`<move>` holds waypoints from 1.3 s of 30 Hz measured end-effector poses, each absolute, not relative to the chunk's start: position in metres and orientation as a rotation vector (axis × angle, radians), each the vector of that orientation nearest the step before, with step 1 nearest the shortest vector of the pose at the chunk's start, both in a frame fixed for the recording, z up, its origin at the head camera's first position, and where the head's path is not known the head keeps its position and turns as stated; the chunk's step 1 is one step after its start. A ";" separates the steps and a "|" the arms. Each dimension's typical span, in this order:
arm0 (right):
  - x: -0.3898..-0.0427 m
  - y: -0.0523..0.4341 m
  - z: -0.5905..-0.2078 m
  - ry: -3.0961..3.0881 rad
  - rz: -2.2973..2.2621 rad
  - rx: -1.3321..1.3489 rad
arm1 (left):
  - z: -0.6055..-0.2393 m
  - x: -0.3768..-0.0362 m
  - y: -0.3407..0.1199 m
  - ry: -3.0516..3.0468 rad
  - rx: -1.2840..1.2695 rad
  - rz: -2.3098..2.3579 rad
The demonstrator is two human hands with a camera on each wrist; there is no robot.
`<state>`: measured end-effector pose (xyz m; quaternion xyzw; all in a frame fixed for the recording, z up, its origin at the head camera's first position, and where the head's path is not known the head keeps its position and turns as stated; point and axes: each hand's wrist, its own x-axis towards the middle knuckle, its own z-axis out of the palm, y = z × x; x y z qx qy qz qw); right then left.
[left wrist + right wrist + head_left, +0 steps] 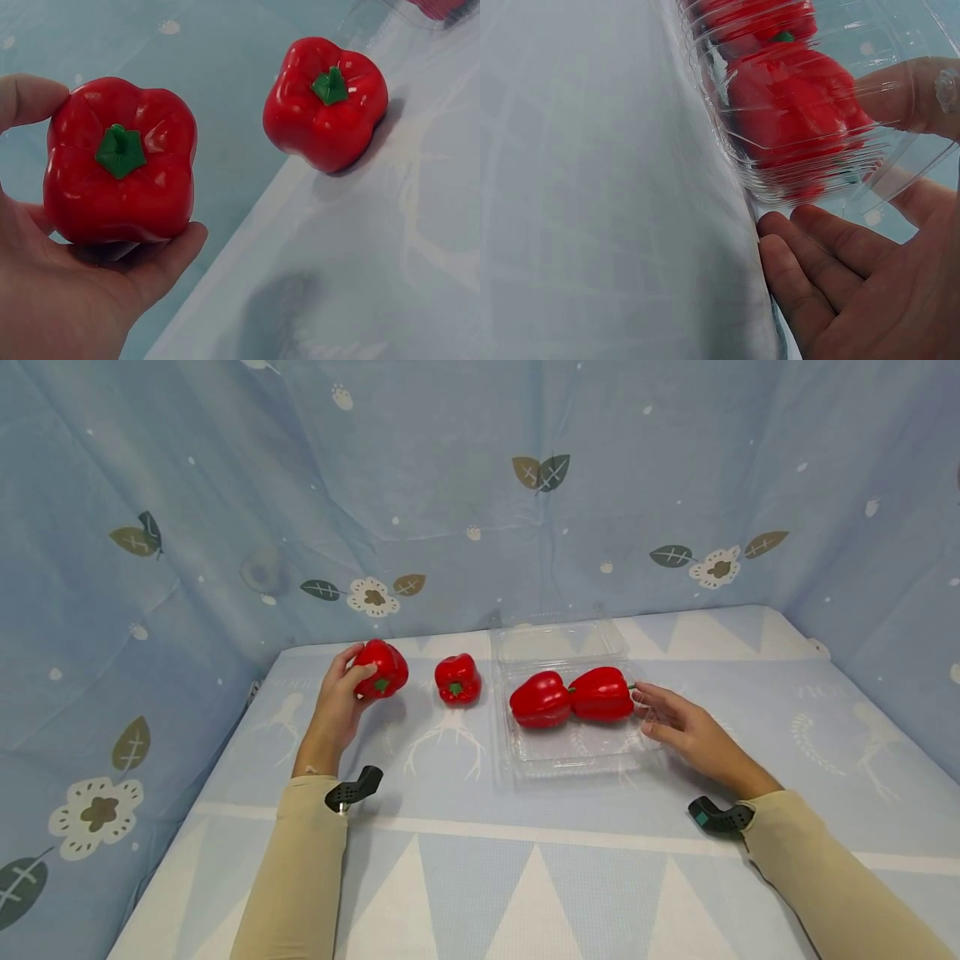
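My left hand (341,702) holds a red bell pepper (381,668) by its sides, raised above the table. In the left wrist view, the green stem of this pepper (120,157) faces the camera, with fingers above and below it. A second bell pepper (458,679) sits on the table just to its right. Two more bell peppers (540,700) lie stem to stem inside an open clear plastic container (577,750). My right hand (693,731) grips the container's right wall, thumb (900,97) seen through the plastic near a pepper and fingertips (778,251) low outside.
The container's lid (558,642) lies folded back toward the rear of the table (480,802). A pale blue patterned curtain (465,485) hangs behind the table and along both sides. Each wrist wears a black strap device (352,790).
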<state>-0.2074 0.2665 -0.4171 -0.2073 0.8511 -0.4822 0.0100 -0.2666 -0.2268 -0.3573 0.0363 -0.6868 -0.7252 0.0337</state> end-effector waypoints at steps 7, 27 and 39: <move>-0.208 0.267 -0.416 2.647 -1.522 -0.681 | -0.351 -0.263 -0.219 -2.123 0.064 -2.243; -0.206 0.266 -0.413 2.661 -1.504 -0.659 | -0.349 -0.256 -0.193 -2.346 -0.040 -2.089; -0.206 0.267 -0.416 2.658 -1.519 -0.663 | -0.350 -0.242 -0.172 -2.404 -0.098 -2.037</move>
